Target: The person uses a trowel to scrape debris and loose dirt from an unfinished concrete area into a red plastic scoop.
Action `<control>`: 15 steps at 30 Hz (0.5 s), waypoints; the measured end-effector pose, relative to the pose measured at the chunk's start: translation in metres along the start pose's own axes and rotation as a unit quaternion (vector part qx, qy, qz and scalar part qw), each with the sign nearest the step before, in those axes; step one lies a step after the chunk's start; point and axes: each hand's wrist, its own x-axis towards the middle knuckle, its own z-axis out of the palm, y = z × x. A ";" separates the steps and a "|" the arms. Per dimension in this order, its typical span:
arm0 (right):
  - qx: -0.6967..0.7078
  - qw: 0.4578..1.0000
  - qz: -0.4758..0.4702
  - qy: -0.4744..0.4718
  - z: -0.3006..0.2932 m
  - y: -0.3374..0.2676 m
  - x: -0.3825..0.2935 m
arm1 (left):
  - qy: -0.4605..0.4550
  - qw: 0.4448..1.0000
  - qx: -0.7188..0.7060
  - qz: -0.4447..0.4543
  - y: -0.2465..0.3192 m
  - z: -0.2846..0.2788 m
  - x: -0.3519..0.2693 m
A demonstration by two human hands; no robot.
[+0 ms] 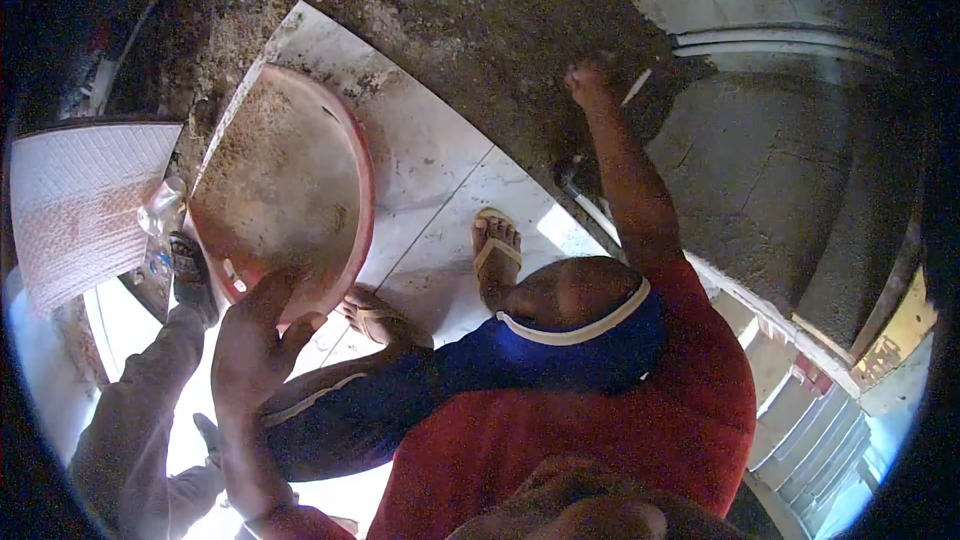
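Note:
My left hand (259, 337) is at the near rim of a round reddish plastic basin (365, 187), fingers over its inner side and thumb outside. Dirty brown residue coats the basin's inside. It rests on large pale floor tiles (435, 165) smeared with dirt. My right arm reaches out over dark, loose soil (510, 82) beyond the tiles. At its end my right hand (589, 82) has curled fingers; shadow hides whether anything is in them. A thin white stick (637, 88) lies just right of that hand.
White pipes (772, 41) run along the wall base at upper right. A pale rod-like object (589, 202) lies by the tile edge under my right arm. At left are a ribbed white panel (90, 195), a clear plastic bottle (161, 206) and another person's trousered leg (142, 405).

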 end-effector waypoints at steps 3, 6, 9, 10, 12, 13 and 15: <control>0.006 1.000 -0.006 -0.001 0.012 -0.021 0.024 | 0.015 1.000 0.004 0.011 -0.002 0.003 0.000; -0.001 1.000 -0.024 -0.011 0.014 -0.025 0.025 | 0.010 1.000 0.005 0.006 -0.003 0.000 -0.007; -0.027 0.998 -0.049 -0.024 0.004 -0.006 0.009 | 0.009 0.999 -0.009 -0.037 0.003 -0.005 -0.013; -0.037 0.997 -0.054 -0.027 -0.004 0.004 0.004 | 0.007 0.999 -0.006 -0.034 0.005 -0.008 -0.014; -0.054 0.996 -0.051 -0.044 -0.021 0.023 0.009 | 0.003 0.999 0.000 -0.034 0.011 -0.011 -0.018; -0.066 0.996 -0.047 -0.047 -0.032 0.035 0.015 | 0.003 0.999 -0.002 -0.037 0.009 -0.010 -0.017; -0.076 0.996 -0.033 -0.043 -0.039 0.042 0.036 | 0.004 0.999 -0.008 -0.048 0.006 -0.006 -0.022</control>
